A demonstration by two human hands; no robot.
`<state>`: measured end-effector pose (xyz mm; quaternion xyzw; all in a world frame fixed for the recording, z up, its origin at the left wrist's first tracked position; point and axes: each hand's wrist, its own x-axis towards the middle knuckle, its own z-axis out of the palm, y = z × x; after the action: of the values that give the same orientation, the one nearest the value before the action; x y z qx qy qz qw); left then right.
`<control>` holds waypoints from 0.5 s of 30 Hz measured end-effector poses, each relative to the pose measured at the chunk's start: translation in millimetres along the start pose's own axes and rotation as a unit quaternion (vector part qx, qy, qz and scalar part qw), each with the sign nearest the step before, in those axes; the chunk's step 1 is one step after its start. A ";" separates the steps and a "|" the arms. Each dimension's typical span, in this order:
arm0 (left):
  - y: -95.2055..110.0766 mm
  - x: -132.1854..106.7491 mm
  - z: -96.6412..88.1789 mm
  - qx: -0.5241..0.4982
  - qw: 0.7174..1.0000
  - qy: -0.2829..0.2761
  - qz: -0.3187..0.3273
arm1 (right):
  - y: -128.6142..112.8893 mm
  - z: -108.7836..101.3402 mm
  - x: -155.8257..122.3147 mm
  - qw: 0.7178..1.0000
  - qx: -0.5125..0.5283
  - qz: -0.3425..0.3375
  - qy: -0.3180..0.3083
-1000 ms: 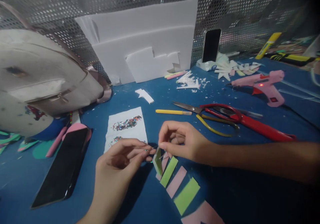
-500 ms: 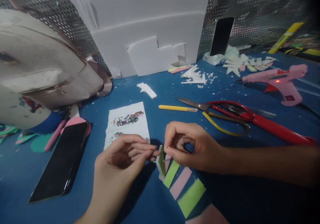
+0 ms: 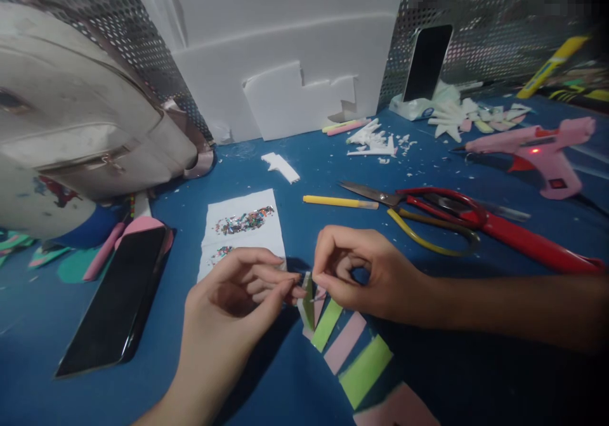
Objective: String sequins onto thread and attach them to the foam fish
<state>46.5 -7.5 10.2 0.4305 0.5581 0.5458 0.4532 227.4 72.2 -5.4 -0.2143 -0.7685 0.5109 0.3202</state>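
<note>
Table (image 3: 238,172): blue, fills most of view, back edge running along the mesh (image 3: 476,39). Board (image 3: 285,39) stands upright at the back, bottom edge on the table. Bag (image 3: 85,96) at left, its right edge up near the board's lower left corner. Left hand (image 3: 221,324): thumb and forefinger tips close together, other fingers curled; can't tell what's between them. Right hand (image 3: 390,280): thumb and forefinger meet in a ring, same limit on that grip. Hands are near, not touching, narrow gap between fingertips. Phone (image 3: 114,299) lies left; blue surface between its right edge and left wrist gives decent room. Shears (image 3: 528,242) lie just beyond right forearm, tight there. Glue gun (image 3: 537,143) further back, light lit red. Strips (image 3: 345,343), green and pink, fan from the fingertip gap down toward the near edge of view; upright green piece (image 3: 308,305) sits in that gap. Sheet (image 3: 238,204) is partly behind left fingers, right edge well apart from right hand. Pen (image 3: 340,202) between shears and sheet. Scrap (image 3: 283,167) past it. Smallest: glitter (image 3: 245,221), two patches on the sheet.
</note>
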 end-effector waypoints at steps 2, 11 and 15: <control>-0.3 0.4 -0.1 0.005 1.000 0.001 0.000 | 0.6 0.1 0.1 1.000 0.001 0.002 0.000; 0.3 0.8 0.3 0.008 1.000 0.003 0.011 | -0.7 0.1 0.2 1.000 0.004 0.002 -0.006; 2.4 0.6 1.0 0.008 1.000 0.002 0.003 | -0.6 0.7 -0.6 1.000 -0.008 0.001 -0.009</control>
<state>47.2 -6.7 12.6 0.4350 0.5620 0.5435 0.4467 227.3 71.2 -5.2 -0.2127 -0.7753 0.5070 0.3108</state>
